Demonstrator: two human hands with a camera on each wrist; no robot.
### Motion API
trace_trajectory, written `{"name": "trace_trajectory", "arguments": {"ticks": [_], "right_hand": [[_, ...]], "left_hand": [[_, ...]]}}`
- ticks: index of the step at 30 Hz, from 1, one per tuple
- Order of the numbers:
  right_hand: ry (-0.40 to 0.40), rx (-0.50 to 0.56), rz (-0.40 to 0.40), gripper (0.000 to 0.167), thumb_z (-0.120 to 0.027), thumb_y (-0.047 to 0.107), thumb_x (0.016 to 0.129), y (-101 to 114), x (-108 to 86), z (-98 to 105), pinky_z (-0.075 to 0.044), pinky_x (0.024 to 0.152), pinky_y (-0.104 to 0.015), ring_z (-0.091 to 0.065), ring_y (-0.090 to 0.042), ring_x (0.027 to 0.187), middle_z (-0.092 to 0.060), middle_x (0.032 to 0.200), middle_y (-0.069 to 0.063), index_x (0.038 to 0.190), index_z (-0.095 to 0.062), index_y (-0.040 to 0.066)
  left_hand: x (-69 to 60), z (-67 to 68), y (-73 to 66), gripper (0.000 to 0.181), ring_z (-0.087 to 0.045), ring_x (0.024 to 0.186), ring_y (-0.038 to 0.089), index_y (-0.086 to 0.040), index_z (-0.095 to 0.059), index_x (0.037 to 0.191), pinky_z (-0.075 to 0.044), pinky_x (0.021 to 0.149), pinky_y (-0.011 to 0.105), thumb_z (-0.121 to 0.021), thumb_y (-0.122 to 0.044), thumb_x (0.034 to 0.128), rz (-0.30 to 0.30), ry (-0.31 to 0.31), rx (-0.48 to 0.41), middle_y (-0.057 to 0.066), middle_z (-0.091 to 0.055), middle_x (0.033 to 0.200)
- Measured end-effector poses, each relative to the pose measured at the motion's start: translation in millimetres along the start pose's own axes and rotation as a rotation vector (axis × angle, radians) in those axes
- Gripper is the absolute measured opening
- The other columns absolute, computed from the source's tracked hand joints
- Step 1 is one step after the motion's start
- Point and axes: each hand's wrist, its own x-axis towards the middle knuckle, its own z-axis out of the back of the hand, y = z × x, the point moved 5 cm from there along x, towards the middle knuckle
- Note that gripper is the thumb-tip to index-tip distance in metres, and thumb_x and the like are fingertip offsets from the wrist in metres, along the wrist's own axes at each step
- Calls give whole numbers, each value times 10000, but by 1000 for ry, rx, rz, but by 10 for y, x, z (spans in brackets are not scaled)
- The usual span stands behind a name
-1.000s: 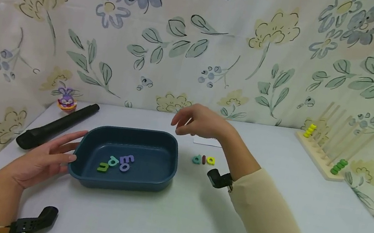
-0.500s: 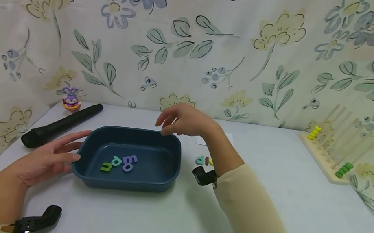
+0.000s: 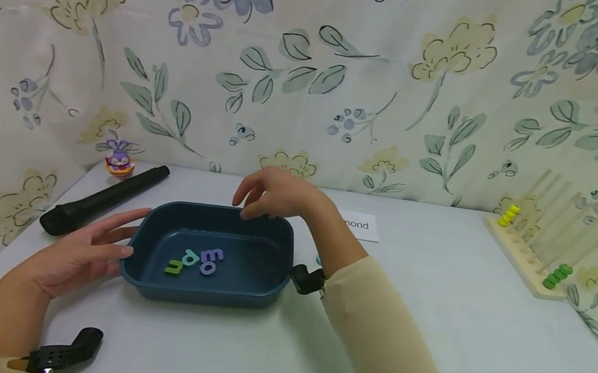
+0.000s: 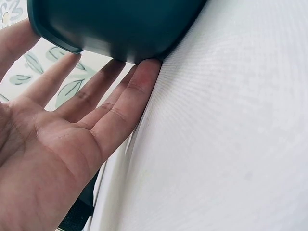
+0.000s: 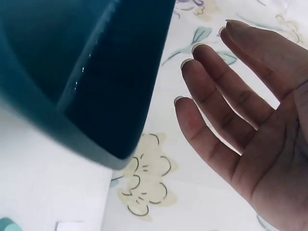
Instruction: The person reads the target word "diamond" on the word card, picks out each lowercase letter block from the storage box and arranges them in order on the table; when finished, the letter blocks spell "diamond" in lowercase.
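Note:
A dark blue rectangular tray [image 3: 200, 295] stands on the white table. On its floor lie several small letters: a green one [image 3: 174, 263], a teal one [image 3: 193, 255], a purple m [image 3: 212, 254] and a lavender o [image 3: 203, 266]. My left hand [image 3: 76, 258] touches the tray's left end with fingertips and thumb; the left wrist view shows the fingers [image 4: 120, 108] nearly straight against the outer wall. Over the tray's far right rim hovers my right hand [image 3: 281, 193], fingers loosely bent. Nothing shows between those fingers in the right wrist view, and they are apart from the tray.
A white card [image 3: 363, 226], with "mond" readable, lies partly behind my right forearm, beside a mostly hidden teal letter [image 3: 319, 260]. A long black object [image 3: 103, 200] and a purple toy [image 3: 119, 160] are at the back left. A wooden peg rack [image 3: 526, 264] with yellow and green beads stands right.
My right hand has moved left from beside the tray to over its far rim. The forearm now hides most of the loose letters, and the card shows more. My left hand stays at the tray.

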Motion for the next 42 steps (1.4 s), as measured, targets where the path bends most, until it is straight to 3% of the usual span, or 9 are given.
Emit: {"name": "trace_trajectory", "arguments": {"ticks": [6,18,28,35,42], "right_hand": [[41,1,-9,279,-750,154,937,39,89,-89,-596,848,-382,-690,-203,983,-751,1136,-11,1216,-749,139],[194,-40,-59,310,-740,131,948,69,230,-271,-594,898,-397,-699,-155,1014,-753,1102,9,1258,-737,140],[238,-54,-69,298,-748,115,939,97,318,-373,-580,946,-428,-690,-157,1024,-750,1101,17,1235,-742,150],[273,-126,-139,328,-761,109,925,50,419,-464,-573,976,-411,-673,-159,1014,-721,1089,45,1244,-746,182],[312,-186,-149,355,-785,111,912,61,527,-573,-576,894,-351,-677,-140,998,-692,1145,34,1249,-741,213]], "left_hand": [[-6,-10,-14,758,-621,1190,-11,-329,-202,1659,-580,961,314,-585,-118,1039,5,-14,17,216,-34,1716],[-17,-25,-17,754,-619,1184,-22,-334,-208,1656,-577,966,309,-590,-129,1039,11,-24,18,223,-34,1716],[-21,-27,-29,746,-614,1194,-24,-331,-209,1656,-576,969,312,-576,-117,1043,-7,-8,-3,226,-20,1714],[-21,-18,-33,744,-624,1196,-12,-335,-219,1653,-578,965,315,-579,-111,1042,-4,-12,-14,220,-30,1714],[-18,-28,-26,748,-632,1181,-13,-330,-215,1656,-584,962,326,-581,-107,1042,5,-21,-11,229,-26,1717]]}}
